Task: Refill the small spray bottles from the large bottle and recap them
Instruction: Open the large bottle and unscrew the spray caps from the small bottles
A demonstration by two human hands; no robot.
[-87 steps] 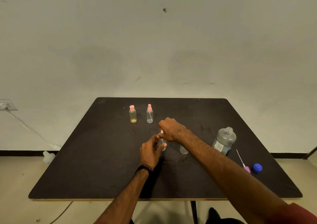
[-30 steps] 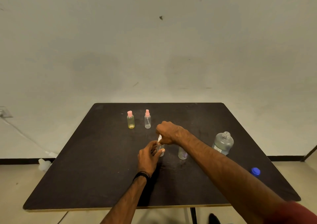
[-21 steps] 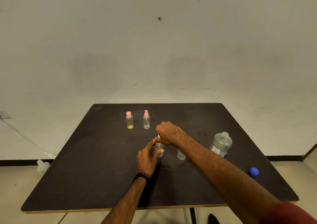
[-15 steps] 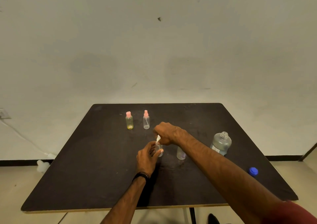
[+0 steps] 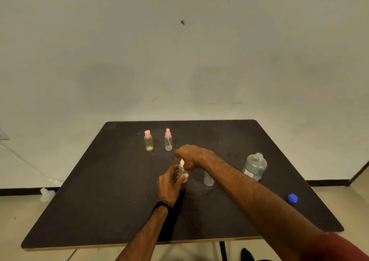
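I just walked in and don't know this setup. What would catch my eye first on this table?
Mid-table, both hands work one small clear bottle: the left hand grips its body, the right hand pinches its white spray top. The uncapped large bottle stands to the right, with its blue cap lying nearer the edge.

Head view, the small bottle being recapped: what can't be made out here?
- Small spray bottle: the left hand wraps its body, so the fill level is hidden.
- White spray cap: the right hand covers it; whether it is fully screwed on cannot be told.
- Uncapped small bottle: the right forearm cuts off its neck.
- Large bottle: label too small to read.
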